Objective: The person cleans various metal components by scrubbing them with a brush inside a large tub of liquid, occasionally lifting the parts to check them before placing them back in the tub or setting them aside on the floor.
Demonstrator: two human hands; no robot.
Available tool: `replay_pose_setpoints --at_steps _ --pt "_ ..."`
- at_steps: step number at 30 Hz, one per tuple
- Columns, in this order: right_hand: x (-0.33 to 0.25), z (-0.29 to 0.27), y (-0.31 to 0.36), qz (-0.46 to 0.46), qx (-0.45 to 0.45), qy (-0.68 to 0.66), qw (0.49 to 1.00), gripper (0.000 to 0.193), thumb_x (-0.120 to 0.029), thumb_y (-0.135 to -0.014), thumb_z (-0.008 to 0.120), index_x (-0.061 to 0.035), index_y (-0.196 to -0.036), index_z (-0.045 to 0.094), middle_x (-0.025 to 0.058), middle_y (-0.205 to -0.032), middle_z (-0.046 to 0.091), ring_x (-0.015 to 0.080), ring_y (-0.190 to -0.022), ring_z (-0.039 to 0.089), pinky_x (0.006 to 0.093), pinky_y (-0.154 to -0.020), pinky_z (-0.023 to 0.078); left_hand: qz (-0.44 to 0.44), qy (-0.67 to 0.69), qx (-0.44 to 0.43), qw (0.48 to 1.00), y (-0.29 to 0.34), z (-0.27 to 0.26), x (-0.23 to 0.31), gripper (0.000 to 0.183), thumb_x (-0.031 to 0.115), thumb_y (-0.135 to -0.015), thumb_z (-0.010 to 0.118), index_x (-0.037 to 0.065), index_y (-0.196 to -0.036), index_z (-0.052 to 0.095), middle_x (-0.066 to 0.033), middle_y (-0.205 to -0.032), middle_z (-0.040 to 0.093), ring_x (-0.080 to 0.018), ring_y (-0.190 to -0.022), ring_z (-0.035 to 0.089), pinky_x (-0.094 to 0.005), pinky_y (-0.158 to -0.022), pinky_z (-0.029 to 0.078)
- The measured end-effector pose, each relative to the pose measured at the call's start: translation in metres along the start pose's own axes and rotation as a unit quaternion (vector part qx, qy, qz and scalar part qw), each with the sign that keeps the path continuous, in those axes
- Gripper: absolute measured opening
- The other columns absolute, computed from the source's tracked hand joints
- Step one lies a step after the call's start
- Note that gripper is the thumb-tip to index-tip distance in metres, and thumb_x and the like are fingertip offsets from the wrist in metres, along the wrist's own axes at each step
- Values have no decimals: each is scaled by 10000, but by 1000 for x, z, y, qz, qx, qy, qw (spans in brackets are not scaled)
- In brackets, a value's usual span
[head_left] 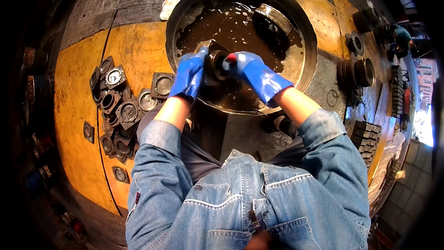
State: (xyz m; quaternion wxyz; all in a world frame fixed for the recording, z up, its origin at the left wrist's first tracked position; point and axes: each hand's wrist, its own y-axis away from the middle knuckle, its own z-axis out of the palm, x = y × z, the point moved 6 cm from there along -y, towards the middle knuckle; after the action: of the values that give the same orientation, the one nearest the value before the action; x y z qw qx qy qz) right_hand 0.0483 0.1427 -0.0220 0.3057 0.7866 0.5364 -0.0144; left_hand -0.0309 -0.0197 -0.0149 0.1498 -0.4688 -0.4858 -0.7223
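A large round metal pan (311, 71) holding dark, oily liquid (226, 23) lies in front of me. Over its near part, my left hand (188, 71), in a blue rubber glove, is closed on the side of a dark, wet metal flanged part (215, 63) with a squarish flange and a round body. My right hand (259, 71), gloved alike, is closed on a tool with a red end (231, 58) held against that part. The tool's working end is hidden, so its kind cannot be told. A thick metal ring (274, 16) leans inside the pan's far right side.
Several square flanged metal parts (128, 112) lie heaped on the yellow floor plates (76, 106) at my left. On the right stand a ribbed metal cylinder (363, 72), stacked dark blocks (366, 139) and thin rings (332, 97). Another person (402, 38) is at the far right.
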Motion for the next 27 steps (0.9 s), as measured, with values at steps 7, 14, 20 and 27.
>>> replay_pose_setpoints --at_steps 7,14,20,27 --pt "114 69 11 7 106 -714 692 265 -234 -1006 702 -42 -1172 775 31 -975 763 105 -901 671 270 -823 540 41 -75 8 996 -20 -8 -15 565 460 -1072 602 -88 -1106 736 -95 -948 737 -185 -876 649 -336 -805 523" --pt "109 44 48 49 122 -534 836 357 -373 -969 776 -59 -1139 776 -9 -953 753 97 -889 661 278 -856 542 188 -225 -21 956 -37 -17 -18 562 444 -1104 537 -77 -1207 722 -121 -1049 756 -210 -952 659 -342 -858 526" --pt "-22 -40 45 -339 185 -234 892 241 -265 -893 805 -144 -1101 820 146 -1211 782 313 -1070 767 413 -972 613 236 -365 26 900 -21 -24 -8 342 154 -1109 473 -46 -1336 633 -316 -1140 719 -461 -1096 692 -500 -926 550" --pt "-64 -41 -39 -322 -14 -94 942 194 -190 -855 782 -107 -1030 798 109 -1059 801 266 -924 771 386 -840 613 178 -310 68 932 -8 -23 8 449 317 -1121 498 -63 -1292 663 -313 -1145 735 -432 -1065 716 -460 -930 547"
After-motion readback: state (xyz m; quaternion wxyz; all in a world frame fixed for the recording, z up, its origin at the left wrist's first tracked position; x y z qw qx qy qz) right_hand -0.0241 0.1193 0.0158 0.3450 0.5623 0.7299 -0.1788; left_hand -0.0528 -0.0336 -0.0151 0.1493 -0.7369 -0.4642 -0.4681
